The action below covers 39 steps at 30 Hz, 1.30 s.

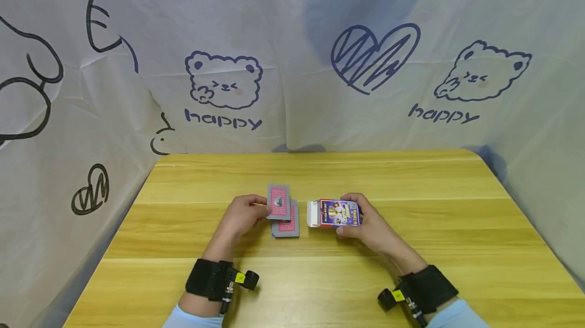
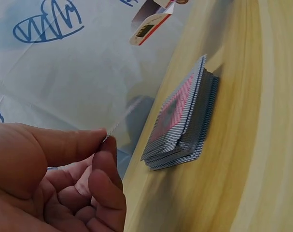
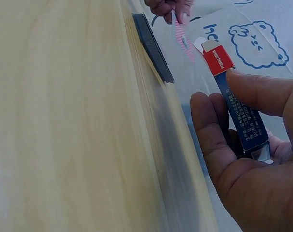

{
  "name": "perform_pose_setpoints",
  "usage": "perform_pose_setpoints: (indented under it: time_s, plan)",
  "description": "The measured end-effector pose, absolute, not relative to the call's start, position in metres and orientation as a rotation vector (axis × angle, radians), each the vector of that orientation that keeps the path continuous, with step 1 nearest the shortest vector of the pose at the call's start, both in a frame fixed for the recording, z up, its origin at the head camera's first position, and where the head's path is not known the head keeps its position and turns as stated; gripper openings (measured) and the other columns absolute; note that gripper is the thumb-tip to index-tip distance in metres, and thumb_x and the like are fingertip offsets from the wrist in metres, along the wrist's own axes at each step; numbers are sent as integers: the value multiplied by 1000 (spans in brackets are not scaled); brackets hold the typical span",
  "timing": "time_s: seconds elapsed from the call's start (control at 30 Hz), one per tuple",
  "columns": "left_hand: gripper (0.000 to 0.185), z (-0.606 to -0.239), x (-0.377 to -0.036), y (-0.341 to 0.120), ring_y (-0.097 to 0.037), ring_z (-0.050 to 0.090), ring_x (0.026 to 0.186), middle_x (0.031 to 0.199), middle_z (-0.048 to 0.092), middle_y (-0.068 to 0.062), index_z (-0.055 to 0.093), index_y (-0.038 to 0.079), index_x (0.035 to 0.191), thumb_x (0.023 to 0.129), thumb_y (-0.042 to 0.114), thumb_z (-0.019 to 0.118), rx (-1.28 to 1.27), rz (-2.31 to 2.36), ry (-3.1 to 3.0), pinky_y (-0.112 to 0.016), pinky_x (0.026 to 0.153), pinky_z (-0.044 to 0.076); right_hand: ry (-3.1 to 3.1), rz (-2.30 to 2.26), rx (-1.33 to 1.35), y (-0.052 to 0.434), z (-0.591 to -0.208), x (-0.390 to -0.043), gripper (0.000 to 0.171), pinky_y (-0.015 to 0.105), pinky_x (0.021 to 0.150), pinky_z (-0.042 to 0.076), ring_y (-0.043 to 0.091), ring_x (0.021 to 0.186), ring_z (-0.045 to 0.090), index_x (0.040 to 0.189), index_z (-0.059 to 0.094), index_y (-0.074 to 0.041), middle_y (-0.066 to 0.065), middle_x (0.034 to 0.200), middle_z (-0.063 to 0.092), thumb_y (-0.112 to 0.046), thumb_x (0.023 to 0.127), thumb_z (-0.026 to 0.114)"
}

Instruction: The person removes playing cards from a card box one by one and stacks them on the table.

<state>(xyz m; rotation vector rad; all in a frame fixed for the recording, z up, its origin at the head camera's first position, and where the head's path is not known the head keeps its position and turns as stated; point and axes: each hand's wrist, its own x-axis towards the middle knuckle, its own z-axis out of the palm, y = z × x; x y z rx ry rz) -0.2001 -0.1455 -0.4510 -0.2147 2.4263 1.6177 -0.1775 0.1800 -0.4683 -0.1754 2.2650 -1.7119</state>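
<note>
Between thumb and index finger, my left hand (image 1: 244, 215) pinches a playing card (image 1: 278, 193) by its left edge; its pink-and-grey patterned back faces up in the head view. Edge-on in the left wrist view, the card (image 2: 121, 121) looks very thin. Below and partly behind it, a stack of playing cards (image 2: 197, 121) lies on the table, slightly uneven. My right hand (image 1: 369, 221) holds a blue and red card box (image 1: 335, 212) above the table. The box's white flap (image 1: 313, 214) is open toward the cards. Whether anything lies inside the box is hidden.
A light wooden table (image 1: 320, 287) spans the area under both hands. White cloth (image 1: 292, 23) with drawn bears and hearts hangs behind and at both sides. Each wrist wears a black strap (image 1: 207, 278) with a small camera.
</note>
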Motion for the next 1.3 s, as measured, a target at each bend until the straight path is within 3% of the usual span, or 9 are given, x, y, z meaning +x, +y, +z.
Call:
perform_pose_setpoints:
  time_s: [0.23,0.6,1.3]
  plan:
    - [22,-452,-199,-142,-19,66,73,86,73,-11,67,0,115,98,12,75,-204,1599,2369,-30,65,54,2282,-1693,-192,180,-468,-178,76,32,92,52,30,113,60,150,39,-13,23,136,54,-3,89,83]
    - [26,-452,-195,-140,-16,66,66,80,72,-13,62,0,116,95,5,75,-191,1548,2316,-28,59,55,2281,-1690,-193,181,-466,-178,76,34,94,51,30,115,59,150,39,-12,22,137,54,-4,89,83]
    - [25,-455,-187,-137,-18,62,64,77,69,-8,60,3,106,94,12,79,-141,1344,2449,-29,57,49,2278,-1691,-186,180,-468,-177,76,33,94,51,31,116,59,151,39,-13,23,139,53,-5,89,83]
